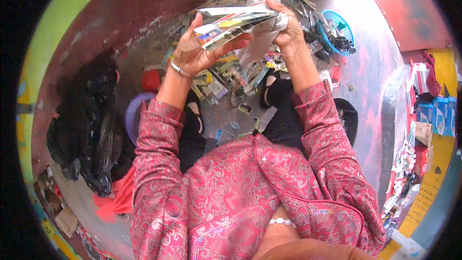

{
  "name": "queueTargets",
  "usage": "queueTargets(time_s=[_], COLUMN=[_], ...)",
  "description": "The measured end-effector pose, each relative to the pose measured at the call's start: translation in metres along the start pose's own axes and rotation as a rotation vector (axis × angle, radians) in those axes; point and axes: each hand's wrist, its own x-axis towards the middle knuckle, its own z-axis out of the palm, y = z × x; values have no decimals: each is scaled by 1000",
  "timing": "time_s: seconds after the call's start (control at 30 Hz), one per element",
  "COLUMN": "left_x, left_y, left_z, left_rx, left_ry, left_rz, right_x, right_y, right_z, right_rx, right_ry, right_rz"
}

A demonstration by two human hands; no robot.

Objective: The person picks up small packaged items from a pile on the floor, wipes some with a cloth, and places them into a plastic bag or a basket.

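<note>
Both my hands are raised in front of me over a heap of scraps. Between them is a piece of folded, printed packaging (236, 25), white with yellow, blue, red and black print. My left hand (195, 54) supports its left end, thumb at the edge and fingers underneath. My right hand (289, 26) is closed on its right end, together with a crumpled whitish plastic sheet (256, 48) that hangs below. Under my hands, the pile of flattened wrappers and strips (226, 79) spreads across the floor between my feet.
A blue plastic basket (332, 19) with dark scraps stands at the far right. Black plastic bags (89, 125) slump on the left, beside a red cloth (118, 192). Blue boxes (439, 115) and stacked papers line the right wall. A maroon wall (159, 0) rises beyond the pile.
</note>
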Motion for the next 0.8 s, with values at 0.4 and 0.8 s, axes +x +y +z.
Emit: queueTargets(time_s=[0.4, 0.8], left_x=[30, 39], left_y=[-26, -12], left_z=[-8, -15], left_rx=[1302, 829], left_ry=[484, 588], left_rz=[581, 656], right_x=[18, -3], right_y=[29, 90], right_z=[-1, -6], right_rx=[373, 601], right_ry=[173, 22], right_rz=[-78, 277])
